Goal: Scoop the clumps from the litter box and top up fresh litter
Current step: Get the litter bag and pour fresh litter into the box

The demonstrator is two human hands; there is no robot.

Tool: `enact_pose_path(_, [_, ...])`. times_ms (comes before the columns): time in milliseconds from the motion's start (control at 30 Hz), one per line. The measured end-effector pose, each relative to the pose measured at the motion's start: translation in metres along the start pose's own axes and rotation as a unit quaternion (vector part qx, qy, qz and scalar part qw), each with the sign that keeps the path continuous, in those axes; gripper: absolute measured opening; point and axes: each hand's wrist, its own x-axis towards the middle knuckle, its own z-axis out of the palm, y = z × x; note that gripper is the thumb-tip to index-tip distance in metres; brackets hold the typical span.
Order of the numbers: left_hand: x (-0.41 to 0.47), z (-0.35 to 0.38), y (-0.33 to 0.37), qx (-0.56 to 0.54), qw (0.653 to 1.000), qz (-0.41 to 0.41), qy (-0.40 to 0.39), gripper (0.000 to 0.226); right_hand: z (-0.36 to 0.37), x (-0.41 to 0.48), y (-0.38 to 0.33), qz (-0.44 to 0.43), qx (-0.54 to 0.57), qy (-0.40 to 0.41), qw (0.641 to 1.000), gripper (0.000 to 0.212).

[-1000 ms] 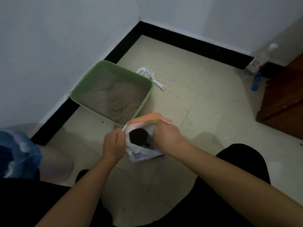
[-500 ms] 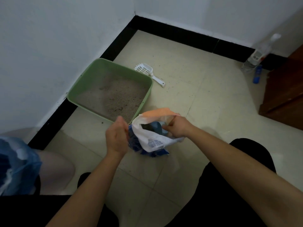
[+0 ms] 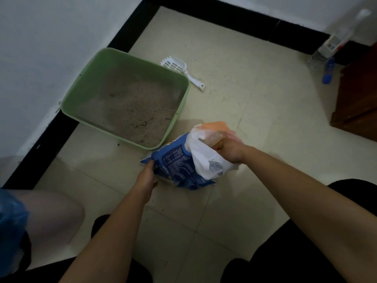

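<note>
On tiled corner floor (image 3: pixel 234 78): left grip (image 3: pixel 145 176) holds litter bag (image 3: pixel 175 162), right grip (image 3: pixel 229 150) clutches wrapper (image 3: pixel 204 160).

quick count: one green litter box (image 3: pixel 85 84), one white scoop (image 3: pixel 179 67) just behind it, one blue litter bag (image 3: pixel 175 164) and one white plastic bag (image 3: pixel 202 160) right in front of it, two bottles well off to its right: clear bottle (image 3: pixel 330 45), blue bottle (image 3: pixel 328 71). two hands: left hand (image 3: pixel 145 177), right hand (image 3: pixel 229 150).

Litter box (image 3: pixel 184 92) by left wall, scoop (image 3: pixel 179 69) behind it, litter bag (image 3: pixel 177 166) before its right corner
</note>
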Motion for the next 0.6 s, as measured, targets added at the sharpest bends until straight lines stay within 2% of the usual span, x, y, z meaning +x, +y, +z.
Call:
enact_pose_path(67, [0.004,-0.005,-0.001,-0.016,1.000,0.002,-0.008,0.055,0.014,-0.001,-0.009,0.025,0.093,-0.024,0.995,0.046])
enact_pose_path(133, [0.006,-0.010,-0.002,-0.029,0.999,0.003,-0.014,0.052,0.022,0.000,-0.011,-0.001,0.047,-0.020,0.999,0.052])
enact_pose_path(200, [0.005,-0.010,-0.002,-0.043,0.999,0.004,-0.015,0.048,0.030,0.010,-0.001,-0.018,0.078,-0.012,0.997,0.044])
enact_pose_path(267, [0.004,-0.011,-0.003,-0.052,0.998,0.004,-0.020,0.044,0.033,0.006,-0.005,-0.007,0.132,-0.048,0.990,0.039])
enact_pose_path(400, [0.002,-0.015,-0.005,-0.061,0.998,-0.013,-0.015,0.041,0.023,-0.001,-0.019,-0.023,0.125,-0.112,0.986,0.017])
enact_pose_path(600, [-0.003,-0.017,0.003,-0.051,0.998,-0.006,-0.022,0.038,0.008,-0.006,-0.011,-0.026,0.147,-0.107,0.983,0.017])
